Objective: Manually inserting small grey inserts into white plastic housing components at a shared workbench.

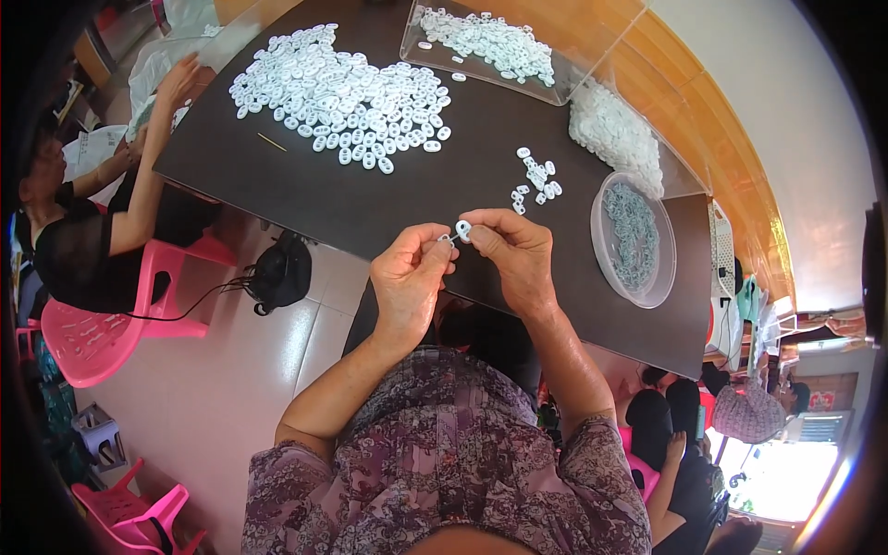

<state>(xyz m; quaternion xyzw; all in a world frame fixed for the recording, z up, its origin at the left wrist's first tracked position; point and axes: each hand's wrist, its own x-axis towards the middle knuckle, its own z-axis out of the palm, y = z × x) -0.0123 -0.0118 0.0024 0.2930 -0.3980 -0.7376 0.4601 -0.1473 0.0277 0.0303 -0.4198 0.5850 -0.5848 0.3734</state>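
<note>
Over the near edge of the dark table, my two hands meet with their fingertips close together. My right hand (520,264) pinches a small white oval plastic piece with holes (463,228) between thumb and forefinger. Close beside it, my left hand (410,273) has its thumb and forefinger pressed together on a tiny pale loop-shaped part (448,240), too small to make out fully. Beyond my hands lies a small cluster of similar pieces (537,173). A large heap of white oval pieces (338,92) spreads over the table's far left.
A round clear tub (649,300) of small grey metal-looking parts stands on the right. Behind it are a bag of white pieces (615,134) and a clear box (433,57) with more pieces. A thin stick (272,141) lies left. Another person (102,199) sits at the far left.
</note>
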